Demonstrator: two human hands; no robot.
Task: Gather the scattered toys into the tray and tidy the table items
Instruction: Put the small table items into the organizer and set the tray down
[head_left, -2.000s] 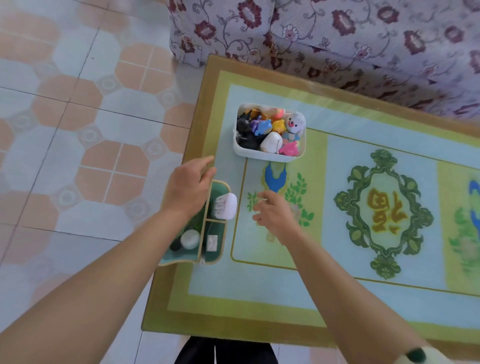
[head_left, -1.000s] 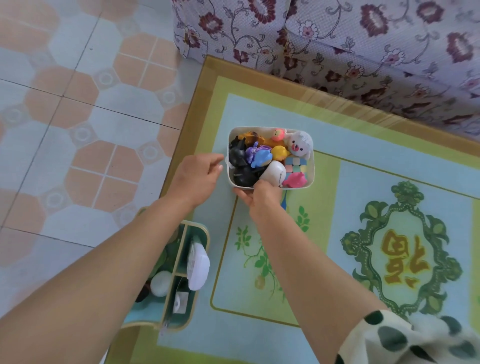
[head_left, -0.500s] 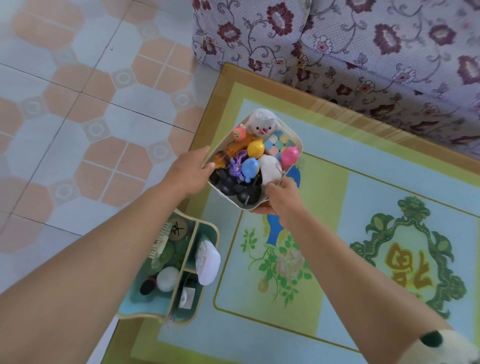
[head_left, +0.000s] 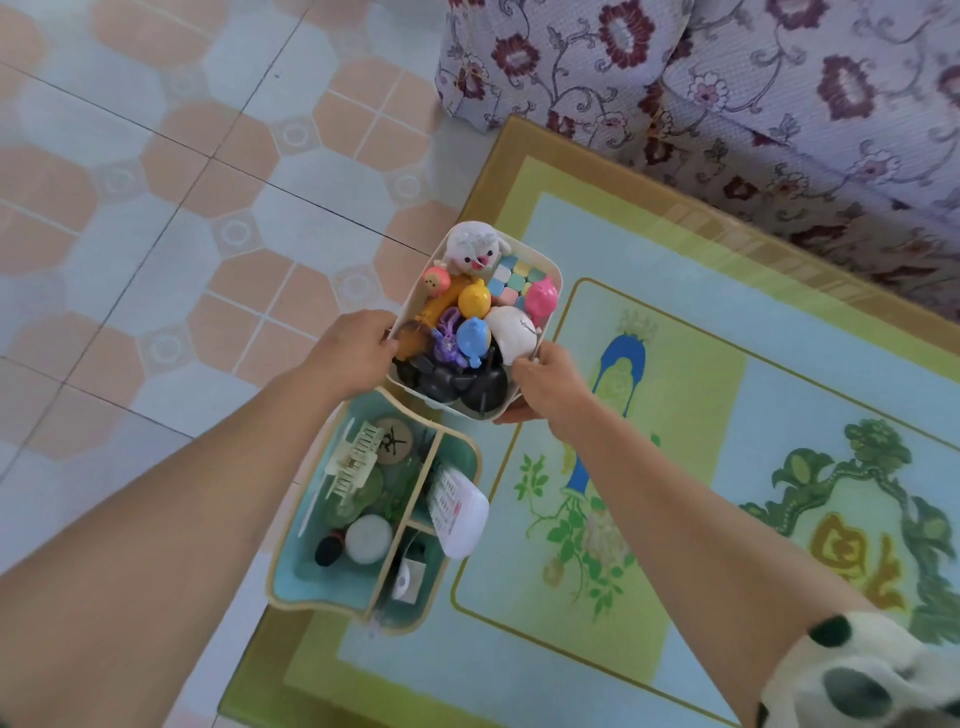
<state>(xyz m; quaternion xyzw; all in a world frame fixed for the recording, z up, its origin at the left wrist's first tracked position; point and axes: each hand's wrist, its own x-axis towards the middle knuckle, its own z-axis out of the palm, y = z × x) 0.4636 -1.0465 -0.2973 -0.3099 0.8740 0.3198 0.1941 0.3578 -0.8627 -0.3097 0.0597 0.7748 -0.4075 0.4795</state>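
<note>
A white tray (head_left: 552, 266) full of small toys is lifted off the table and tilted toward me, over the table's left edge. In it lie a white plush lamb (head_left: 471, 251), a pastel cube (head_left: 515, 282), a pink toy (head_left: 541, 297), a yellow toy (head_left: 474, 299), a blue toy (head_left: 472, 338) and black pieces (head_left: 457, 387). My left hand (head_left: 350, 352) grips the tray's left rim. My right hand (head_left: 545, 383) holds its near right corner, fingers under the base.
A teal organiser (head_left: 311, 582) with compartments stands on the table's near left corner, holding a comb, a round white lid and a white case. The table (head_left: 727, 374) has a patterned top. A floral sofa (head_left: 753, 104) borders the far side; tiled floor lies left.
Both hands left the organiser, took hold of the toy tray and lifted it off the table. It now hangs tilted near the left edge, closer to the organiser.
</note>
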